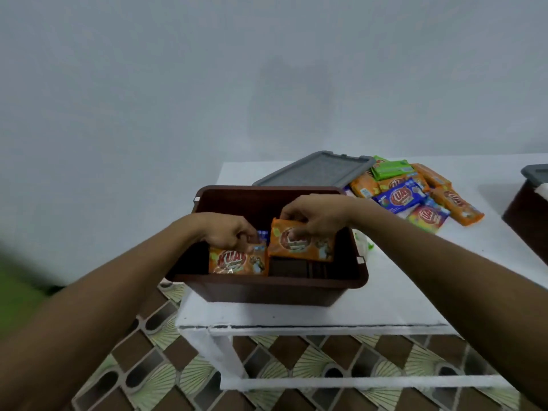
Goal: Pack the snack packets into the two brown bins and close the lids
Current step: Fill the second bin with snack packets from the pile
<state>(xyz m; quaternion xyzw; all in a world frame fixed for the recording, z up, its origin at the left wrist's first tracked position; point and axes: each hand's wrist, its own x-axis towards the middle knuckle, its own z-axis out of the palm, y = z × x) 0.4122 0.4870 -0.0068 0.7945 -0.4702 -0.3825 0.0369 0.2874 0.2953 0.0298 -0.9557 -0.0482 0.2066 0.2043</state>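
An open brown bin point(267, 284) stands at the front left of the white table. Inside it, my left hand point(228, 232) holds the top of an orange snack packet point(237, 264) standing near the bin's front wall, with a blue packet point(262, 235) just behind the fingers. My right hand point(314, 216) pinches the upper edge of a second orange packet point(302, 243) held inside the bin, to the right of the first. A pile of loose packets point(415, 194) in orange, blue and green lies behind the bin to the right. A second brown bin point(525, 221) is at the right edge.
A grey lid point(314, 169) lies flat behind the open bin. The second bin carries a grey lid point(533, 172). The white table point(385, 295) ends just in front of the bin; patterned floor tiles point(166, 375) lie below. A pale wall rises behind.
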